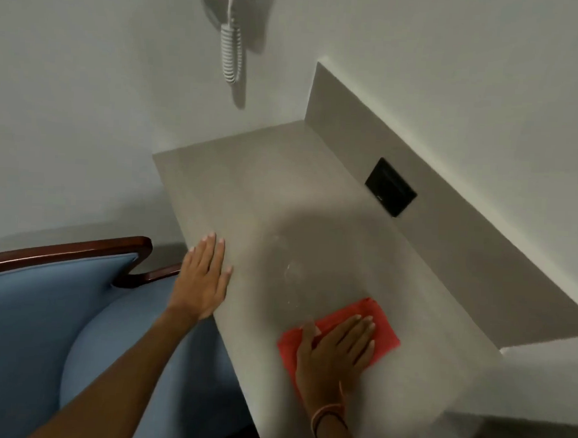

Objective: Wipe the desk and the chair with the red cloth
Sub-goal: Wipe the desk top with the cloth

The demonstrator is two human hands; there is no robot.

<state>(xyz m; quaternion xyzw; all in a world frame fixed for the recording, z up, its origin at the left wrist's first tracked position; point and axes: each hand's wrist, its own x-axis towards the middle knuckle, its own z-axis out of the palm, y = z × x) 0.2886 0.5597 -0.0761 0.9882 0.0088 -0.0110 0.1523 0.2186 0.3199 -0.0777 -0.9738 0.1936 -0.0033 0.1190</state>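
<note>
Here, a person leans over a pale grey desk (282,198) set into the corner of a white-walled room, the right hand (336,352) pressed flat, fingers spread, on top of the red cloth (381,319). The cloth lies bunched into a rough oblong on the near half of the desktop, its long axis running diagonally — from the near-left corner by the wrist toward the far right, in the direction of the raised back ledge. It is pinned under the palm rather than gripped. Faint wet streaks (291,272) glisten on the surface just beyond the cloth. The left hand (202,279) rests open and flat on the desk's left edge, fingers together and pointing away from the person, holding nothing. Bands (327,413) circle the right wrist. Beside the desk on the left stands the chair (41,323) — blue upholstery, dark wooden frame — its seat tucked partly under the desk edge. A black socket plate (390,187) sits in the ledge, and a white coiled cord (232,51) hangs on the wall above.
</note>
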